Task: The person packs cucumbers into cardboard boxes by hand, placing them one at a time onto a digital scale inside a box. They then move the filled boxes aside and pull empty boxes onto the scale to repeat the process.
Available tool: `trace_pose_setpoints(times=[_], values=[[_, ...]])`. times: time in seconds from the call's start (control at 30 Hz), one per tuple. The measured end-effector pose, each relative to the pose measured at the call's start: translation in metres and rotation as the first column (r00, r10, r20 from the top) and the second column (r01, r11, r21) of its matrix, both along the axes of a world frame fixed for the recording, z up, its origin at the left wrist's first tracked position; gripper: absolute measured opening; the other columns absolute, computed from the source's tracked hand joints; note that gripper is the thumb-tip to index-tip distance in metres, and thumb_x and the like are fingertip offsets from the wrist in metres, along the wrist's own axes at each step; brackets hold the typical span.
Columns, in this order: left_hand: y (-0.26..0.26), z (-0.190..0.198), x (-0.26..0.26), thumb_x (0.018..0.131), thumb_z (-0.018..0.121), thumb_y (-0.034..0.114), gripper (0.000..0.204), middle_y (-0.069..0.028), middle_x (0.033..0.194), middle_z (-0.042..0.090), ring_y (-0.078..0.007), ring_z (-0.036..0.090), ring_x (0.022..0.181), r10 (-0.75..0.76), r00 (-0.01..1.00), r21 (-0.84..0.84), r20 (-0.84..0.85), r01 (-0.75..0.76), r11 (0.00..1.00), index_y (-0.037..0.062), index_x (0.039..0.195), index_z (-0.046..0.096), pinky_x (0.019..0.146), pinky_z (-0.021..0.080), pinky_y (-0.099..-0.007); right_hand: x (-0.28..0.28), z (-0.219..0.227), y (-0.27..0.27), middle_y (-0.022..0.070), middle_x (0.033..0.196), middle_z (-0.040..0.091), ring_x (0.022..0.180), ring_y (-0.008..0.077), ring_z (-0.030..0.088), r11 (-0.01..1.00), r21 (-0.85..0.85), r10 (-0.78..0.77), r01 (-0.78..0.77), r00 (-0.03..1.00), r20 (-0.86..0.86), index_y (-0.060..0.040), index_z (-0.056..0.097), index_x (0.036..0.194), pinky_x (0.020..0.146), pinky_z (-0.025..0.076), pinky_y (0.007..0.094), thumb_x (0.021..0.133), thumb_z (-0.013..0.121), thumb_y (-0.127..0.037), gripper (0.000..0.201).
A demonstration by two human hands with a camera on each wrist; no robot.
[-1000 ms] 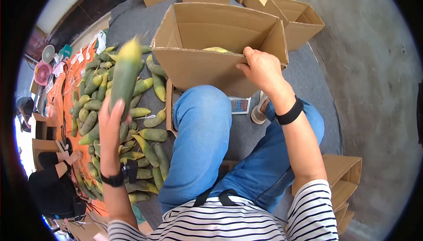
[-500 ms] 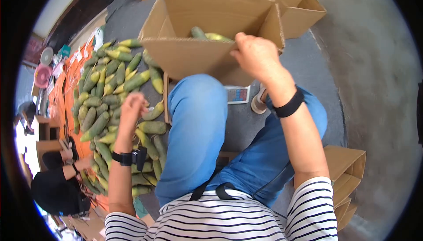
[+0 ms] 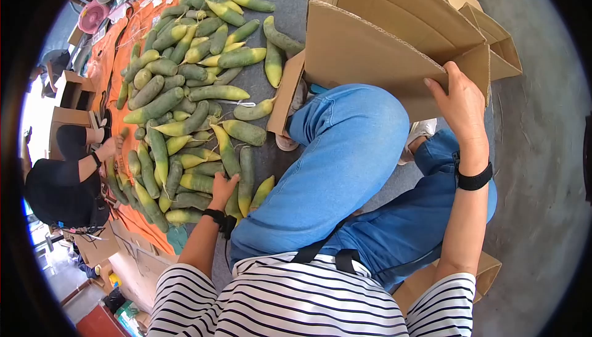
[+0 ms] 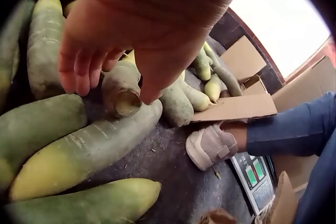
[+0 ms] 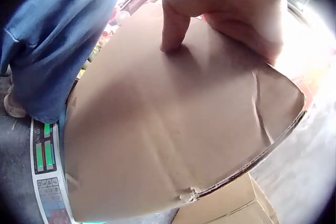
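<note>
My left hand [image 3: 223, 190] is low over the near edge of a pile of green radishes [image 3: 203, 92]. In the left wrist view its fingers and thumb straddle the cut end of one green radish [image 4: 122, 91], with a gap between the fingers and its side. My right hand [image 3: 459, 99] grips the top edge of a tall cardboard box [image 3: 376, 59], thumb on the outer face and fingers over the rim. The near wall hides the box's bottom. Beneath the box, a scale [image 5: 47, 166] with green display windows shows in the right wrist view.
More cardboard boxes [image 3: 493, 41] stand behind the box. A cardboard flap [image 3: 287, 93] juts out beside my knee. An orange sheet [image 3: 114, 78] lies under the pile's far side, where another person [image 3: 58, 192] reaches toward the radishes. My bent legs [image 3: 351, 146] lie between pile and box.
A second ago my left hand carried a green radish; half a second ago it was empty. It has since lowered to the pile's near edge. The view has swung left; my right hand stays on the box.
</note>
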State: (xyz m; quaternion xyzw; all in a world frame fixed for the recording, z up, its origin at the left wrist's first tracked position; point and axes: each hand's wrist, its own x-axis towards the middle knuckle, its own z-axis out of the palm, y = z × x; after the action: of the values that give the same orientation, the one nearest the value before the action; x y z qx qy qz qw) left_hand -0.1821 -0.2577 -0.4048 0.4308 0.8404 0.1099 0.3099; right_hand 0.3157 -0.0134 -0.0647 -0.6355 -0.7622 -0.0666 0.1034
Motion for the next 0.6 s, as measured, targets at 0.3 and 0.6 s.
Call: trace_pose_setpoints(times=[0.3,0.6], values=[[0.043,-0.049,0.001,0.08,0.075,0.029,0.041,-0.0108,0.09,0.063,-0.0199,0.062,0.075,0.548,0.785,-0.306,0.288,-0.467,0.83,0.001,0.103,0.056,0.056,0.048,-0.0368,-0.004,0.003,0.003,0.0169,0.08,0.065,0.078,0.0361,0.063,0.998,-0.031,-0.054,0.054,0.998,0.011,-0.0025,0.051,0.09,0.066,0.048,0.044,0.082,0.069,-0.029,0.033],[0.017,0.061,0.006,0.089,0.057,0.04,0.039,-0.0094,0.084,0.066,-0.0175,0.061,0.069,0.593,0.321,-0.404,0.739,-0.493,0.771,0.0052,0.107,0.059,0.061,0.048,-0.0292,-0.001,0.0,0.004,0.0169,0.081,0.065,0.078,0.0359,0.064,1.0,0.005,-0.02,0.02,1.0,0.006,-0.0028,0.051,0.089,0.066,0.049,0.0445,0.081,0.07,-0.029,0.033]])
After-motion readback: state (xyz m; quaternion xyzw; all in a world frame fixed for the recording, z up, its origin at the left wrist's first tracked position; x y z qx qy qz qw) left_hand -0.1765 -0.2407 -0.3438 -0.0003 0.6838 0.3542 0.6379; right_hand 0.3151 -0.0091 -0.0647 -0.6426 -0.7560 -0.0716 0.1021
